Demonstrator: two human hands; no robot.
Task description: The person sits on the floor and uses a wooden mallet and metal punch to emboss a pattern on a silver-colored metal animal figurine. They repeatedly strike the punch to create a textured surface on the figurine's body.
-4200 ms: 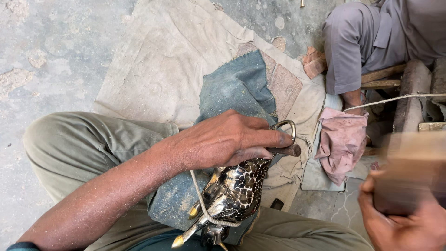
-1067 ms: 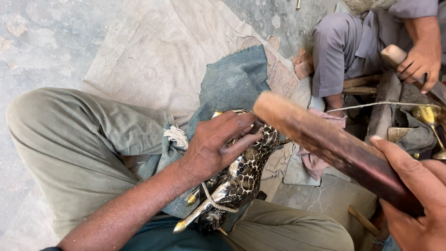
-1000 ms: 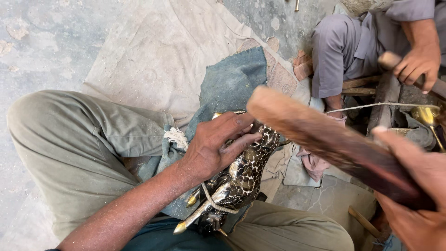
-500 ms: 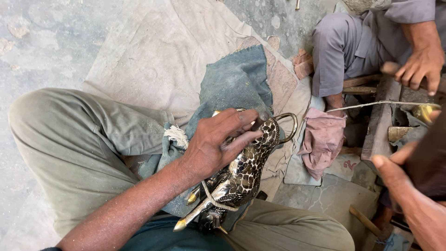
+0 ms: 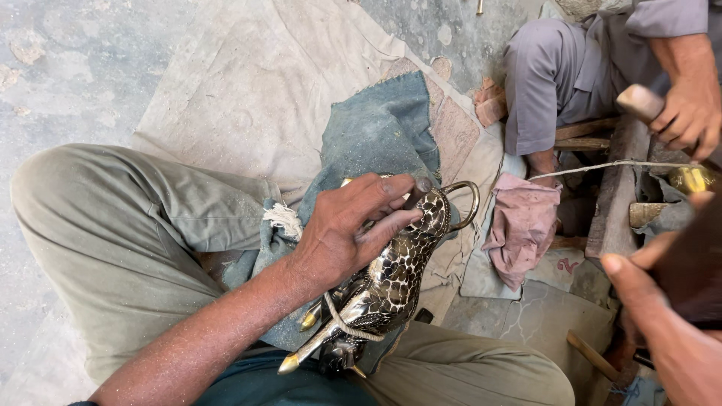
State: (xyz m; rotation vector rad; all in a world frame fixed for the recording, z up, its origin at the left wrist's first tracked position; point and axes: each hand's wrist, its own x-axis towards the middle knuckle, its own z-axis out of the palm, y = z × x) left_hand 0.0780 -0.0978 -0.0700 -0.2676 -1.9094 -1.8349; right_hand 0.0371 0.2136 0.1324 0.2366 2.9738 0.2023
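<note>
L hand clenched on the patterned brass figurine, frame centre, w/ blue cloth beneath. R hand, lower right, gripped a dark blurred wooden block.

Soft, even daylight fills the scene, bright but not harsh, with no strong directional beam. Shadows are faint and short: a dim one sits under the bent knee in olive trousers and beneath the worn blue denim cloth at the edge of the beige canvas sheet. Small white glints flash on the glossy black-and-gold patterned metal vessel held in the left hand. The centre is sharp. At the right edge the right hand and the dark object it holds are smeared, probably by motion blur. Slight wide-angle stretching shows toward the corners.
</note>
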